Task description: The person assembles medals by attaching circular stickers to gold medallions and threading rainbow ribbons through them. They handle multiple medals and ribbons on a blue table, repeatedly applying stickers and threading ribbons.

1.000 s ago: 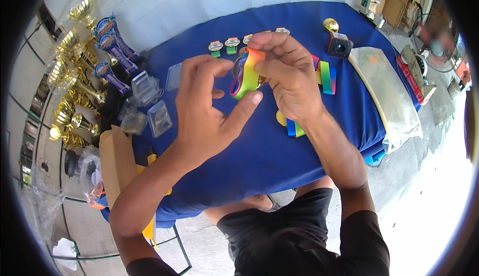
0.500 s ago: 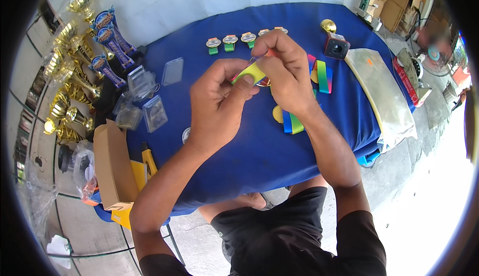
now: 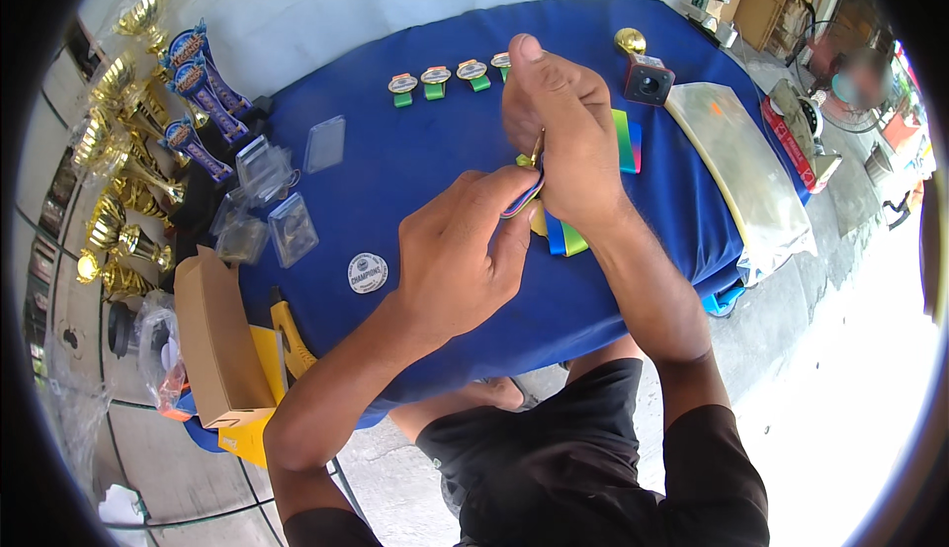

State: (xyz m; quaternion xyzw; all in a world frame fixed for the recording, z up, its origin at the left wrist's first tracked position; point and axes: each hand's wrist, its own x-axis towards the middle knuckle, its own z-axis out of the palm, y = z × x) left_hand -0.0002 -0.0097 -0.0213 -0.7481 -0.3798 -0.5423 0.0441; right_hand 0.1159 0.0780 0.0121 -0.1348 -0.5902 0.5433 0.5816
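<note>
Our right hand (image 3: 571, 142) has rotated since earlier, curled around the medal (image 3: 538, 148). Our left hand (image 3: 457, 251) pinches the multicoloured ribbon (image 3: 524, 201).

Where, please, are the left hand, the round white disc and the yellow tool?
Left hand (image 3: 450, 258): head view, back of the hand.
Round white disc (image 3: 367, 273): head view, its printed middle.
Yellow tool (image 3: 289, 333): head view, its handle.

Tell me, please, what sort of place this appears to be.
Probably a trophy and medal workshop: gold cups stand at the left, and medals lie in a row on the blue tablecloth.
</note>
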